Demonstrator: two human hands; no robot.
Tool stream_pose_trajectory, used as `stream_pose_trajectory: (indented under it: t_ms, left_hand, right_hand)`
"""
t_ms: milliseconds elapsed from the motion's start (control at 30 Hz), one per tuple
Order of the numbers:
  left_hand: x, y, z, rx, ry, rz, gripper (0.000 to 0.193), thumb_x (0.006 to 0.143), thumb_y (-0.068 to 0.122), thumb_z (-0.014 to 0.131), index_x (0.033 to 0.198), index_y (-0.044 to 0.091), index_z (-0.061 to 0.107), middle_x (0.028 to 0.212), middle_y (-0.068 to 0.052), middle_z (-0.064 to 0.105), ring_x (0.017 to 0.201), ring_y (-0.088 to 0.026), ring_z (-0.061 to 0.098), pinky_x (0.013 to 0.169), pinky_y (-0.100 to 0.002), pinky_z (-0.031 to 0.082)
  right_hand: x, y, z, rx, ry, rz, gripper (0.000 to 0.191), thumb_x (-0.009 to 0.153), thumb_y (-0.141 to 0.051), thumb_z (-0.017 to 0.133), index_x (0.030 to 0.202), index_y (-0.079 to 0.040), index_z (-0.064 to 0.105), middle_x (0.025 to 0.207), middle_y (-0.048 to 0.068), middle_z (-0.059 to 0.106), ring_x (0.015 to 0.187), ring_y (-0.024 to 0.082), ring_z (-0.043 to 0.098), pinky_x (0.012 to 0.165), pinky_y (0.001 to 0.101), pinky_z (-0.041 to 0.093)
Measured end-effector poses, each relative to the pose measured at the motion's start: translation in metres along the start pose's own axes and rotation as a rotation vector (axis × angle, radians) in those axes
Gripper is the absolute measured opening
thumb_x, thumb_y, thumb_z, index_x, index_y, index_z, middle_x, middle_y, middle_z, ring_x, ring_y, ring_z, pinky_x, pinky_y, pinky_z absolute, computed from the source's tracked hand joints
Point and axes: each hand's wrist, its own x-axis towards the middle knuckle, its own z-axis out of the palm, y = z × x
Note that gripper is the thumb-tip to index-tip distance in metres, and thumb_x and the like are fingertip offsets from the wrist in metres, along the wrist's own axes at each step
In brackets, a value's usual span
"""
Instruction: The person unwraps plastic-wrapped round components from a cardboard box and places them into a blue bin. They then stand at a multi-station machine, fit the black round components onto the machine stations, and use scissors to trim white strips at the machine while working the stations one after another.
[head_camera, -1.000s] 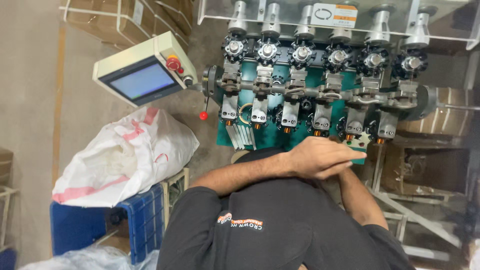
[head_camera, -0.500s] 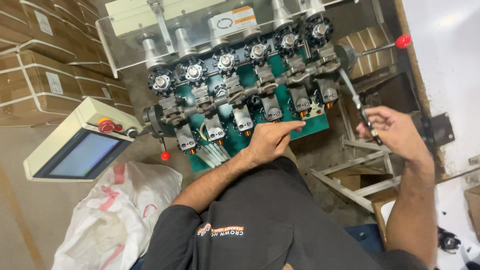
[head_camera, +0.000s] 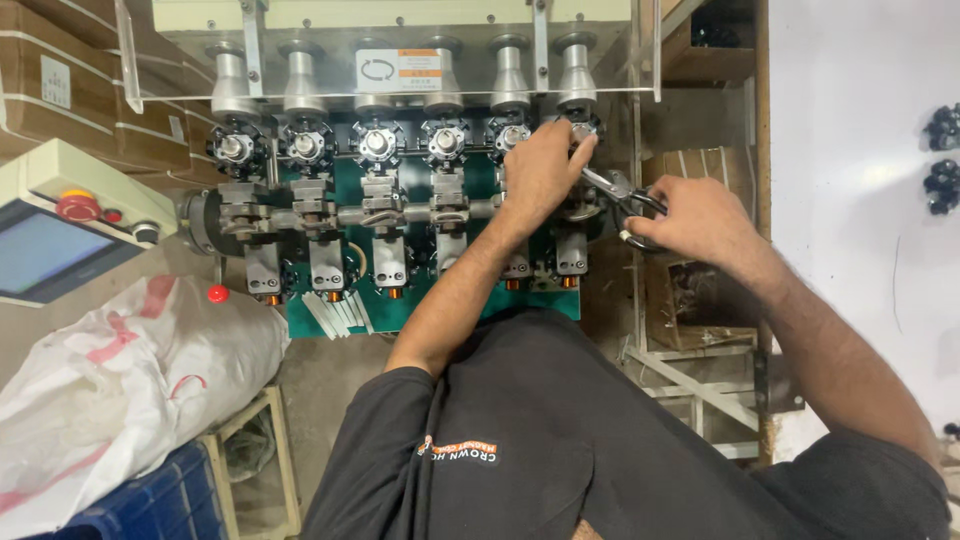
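In front of me stands a winding machine (head_camera: 330, 310) with a green plate and a row of several star-shaped heads under metal spindles. My left hand (head_camera: 540, 170) reaches up and closes its fingers on the rightmost star-shaped head (head_camera: 583, 125). Just right of it, my right hand (head_camera: 700, 218) holds a pair of scissors (head_camera: 622, 195). The blades point left toward my left hand. My hands hide what sits between the fingers and the blades.
A control panel (head_camera: 50, 235) with a screen and a red button sits at the left. A white sack (head_camera: 120, 390) lies on a blue crate (head_camera: 160, 505) below it. Cardboard boxes (head_camera: 60, 75) are stacked at upper left. A metal frame (head_camera: 700, 380) and a white wall (head_camera: 860, 200) are at the right.
My left hand rose from the lower edge of the green plate to the rightmost head. My right hand moved in from the right with the scissors. The view swung left.
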Motion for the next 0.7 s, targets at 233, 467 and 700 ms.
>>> stream_pose_trajectory:
  t_ms: [233,467,700]
  left_hand:
    - [0.005,-0.007,0.04,-0.075,-0.137,-0.362,0.018,0.079,0.028,0.075,0.083,0.01,0.077,0.077,-0.011,0.075,0.076,-0.032,0.073,0.069,-0.045,0.056]
    - [0.025,-0.021,0.067,-0.749,0.005,-0.517,0.013,0.081,0.017,0.074,0.086,0.005,0.075,0.075,-0.005,0.072,0.066,-0.012,0.065,0.062,-0.03,0.051]
    - [0.001,-0.03,0.033,0.02,-0.023,0.026,0.006,0.075,0.007,0.073,0.076,0.004,0.068,0.079,-0.011,0.066,0.075,-0.031,0.068,0.067,-0.043,0.054]
  right_hand:
    - [0.03,0.032,-0.004,0.153,-0.085,-0.18,0.052,0.079,-0.046,0.076,0.106,-0.001,0.075,0.084,0.019,0.075,0.08,0.036,0.074,0.075,0.0445,0.056]
    - [0.042,0.047,-0.008,0.175,-0.132,-0.268,0.045,0.081,-0.042,0.076,0.104,-0.003,0.075,0.08,0.016,0.075,0.075,0.032,0.073,0.071,0.0427,0.056]
    - [0.038,0.049,-0.012,0.143,-0.204,-0.305,0.044,0.081,-0.042,0.075,0.103,-0.004,0.073,0.076,0.016,0.074,0.073,0.032,0.073,0.071,0.0427,0.057]
